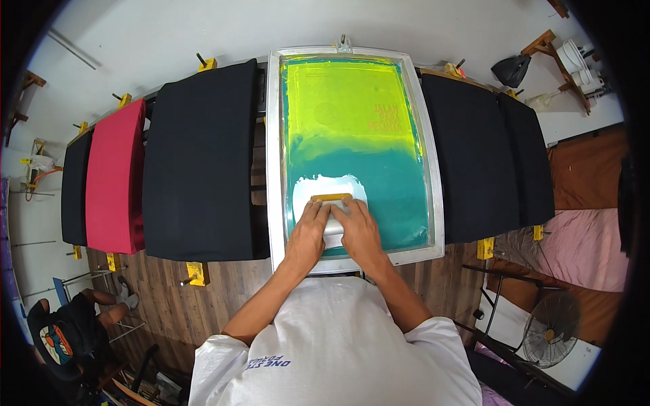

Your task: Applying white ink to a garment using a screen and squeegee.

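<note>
A silk-screen frame (274, 149) with a silver metal rim lies in front of me. Its mesh is bright yellow-green at the far end and teal toward me (393, 189), with some lettering in the coated part. Near its close end, my left hand (307, 235) and my right hand (361, 232) press side by side on a squeegee (332, 197), fingers closed over its metal holder, a yellow-brown strip showing beyond the fingertips. White ink (330, 183) spreads around it with a ragged far edge. The squeegee's lower edge is hidden.
Black fabric-covered boards (200, 162) stand to the left and right (467, 155), with a pink-red one (115, 179) farther left. Yellow clamps (196, 273) jut from the row. At lower right stands a fan (552, 329); another person (74, 331) sits at lower left.
</note>
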Demonstrator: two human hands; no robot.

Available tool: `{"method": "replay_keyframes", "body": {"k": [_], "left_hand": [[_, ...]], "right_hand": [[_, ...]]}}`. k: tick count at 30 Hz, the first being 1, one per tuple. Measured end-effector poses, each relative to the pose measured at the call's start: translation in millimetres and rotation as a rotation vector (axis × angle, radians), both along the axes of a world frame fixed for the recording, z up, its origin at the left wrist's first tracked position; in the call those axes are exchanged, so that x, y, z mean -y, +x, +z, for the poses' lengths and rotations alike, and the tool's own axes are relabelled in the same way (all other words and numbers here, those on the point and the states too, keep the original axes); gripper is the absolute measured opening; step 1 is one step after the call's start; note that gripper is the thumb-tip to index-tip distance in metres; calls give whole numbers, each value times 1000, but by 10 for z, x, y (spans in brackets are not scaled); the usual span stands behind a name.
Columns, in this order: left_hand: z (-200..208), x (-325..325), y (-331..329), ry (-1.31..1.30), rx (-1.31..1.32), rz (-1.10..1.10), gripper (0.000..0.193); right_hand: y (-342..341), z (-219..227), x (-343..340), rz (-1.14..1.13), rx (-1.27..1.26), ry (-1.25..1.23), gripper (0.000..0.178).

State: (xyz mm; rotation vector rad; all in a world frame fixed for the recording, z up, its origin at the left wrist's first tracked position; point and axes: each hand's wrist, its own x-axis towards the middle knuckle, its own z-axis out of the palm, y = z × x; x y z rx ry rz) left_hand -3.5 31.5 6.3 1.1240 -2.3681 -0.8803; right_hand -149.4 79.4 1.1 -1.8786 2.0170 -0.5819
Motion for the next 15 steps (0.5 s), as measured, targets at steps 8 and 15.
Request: {"method": "replay_keyframes", "body": {"k": [8,15], "left_hand": [[-104,-44,33,45,-11,13,63],[-18,-86,31,90,14,-20,61]], "right_hand": [[47,24,-53,-25,8,-22,51],[49,45,-132,-32,41,47,51]]}}
